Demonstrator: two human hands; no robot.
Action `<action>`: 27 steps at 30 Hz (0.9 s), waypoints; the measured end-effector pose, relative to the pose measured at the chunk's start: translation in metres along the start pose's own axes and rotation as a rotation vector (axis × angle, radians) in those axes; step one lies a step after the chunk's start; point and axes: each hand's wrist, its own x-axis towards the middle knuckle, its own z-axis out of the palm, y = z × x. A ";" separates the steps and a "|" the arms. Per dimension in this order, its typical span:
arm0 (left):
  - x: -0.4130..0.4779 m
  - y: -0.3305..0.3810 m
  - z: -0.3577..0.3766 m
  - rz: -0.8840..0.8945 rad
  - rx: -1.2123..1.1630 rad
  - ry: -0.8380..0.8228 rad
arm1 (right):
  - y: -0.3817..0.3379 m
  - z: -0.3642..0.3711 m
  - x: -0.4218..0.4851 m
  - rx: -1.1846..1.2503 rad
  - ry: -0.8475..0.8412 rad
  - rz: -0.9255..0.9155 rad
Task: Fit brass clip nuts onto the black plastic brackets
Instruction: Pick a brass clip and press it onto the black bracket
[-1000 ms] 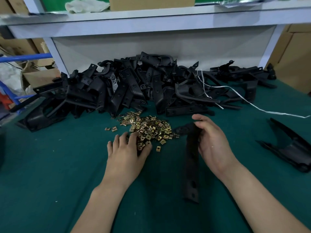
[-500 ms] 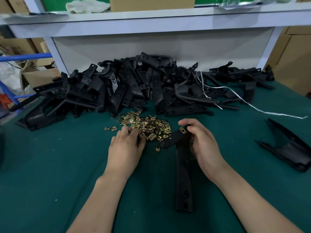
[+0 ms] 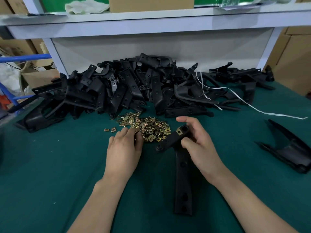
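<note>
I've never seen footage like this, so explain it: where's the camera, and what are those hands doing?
No machine: a person works bare-handed, filmed by one camera on their head, looking down. On the green table lie a heap of black brackets and a pile of brass clip nuts. The right hand grips one long bracket, with a nut already fitted near its top. The left hand reaches into the nut pile; its fingertips are hidden, so I cannot tell whether it holds one.
</note>
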 end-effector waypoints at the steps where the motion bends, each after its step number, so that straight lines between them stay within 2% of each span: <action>1: 0.000 0.001 0.000 0.000 0.000 -0.001 | -0.001 0.000 -0.001 -0.005 0.001 0.002; 10: 0.000 0.000 -0.003 0.020 -0.072 0.023 | -0.002 0.000 -0.002 -0.020 0.011 0.011; 20: -0.001 0.004 -0.005 -0.059 -0.165 0.041 | -0.002 0.000 -0.002 -0.009 0.010 0.010; 23: -0.002 0.008 -0.007 -0.064 -0.284 0.059 | -0.002 0.000 -0.002 0.030 -0.009 0.023; 27: -0.002 0.017 -0.013 -0.163 -0.670 0.045 | -0.003 -0.001 -0.002 0.040 -0.006 0.032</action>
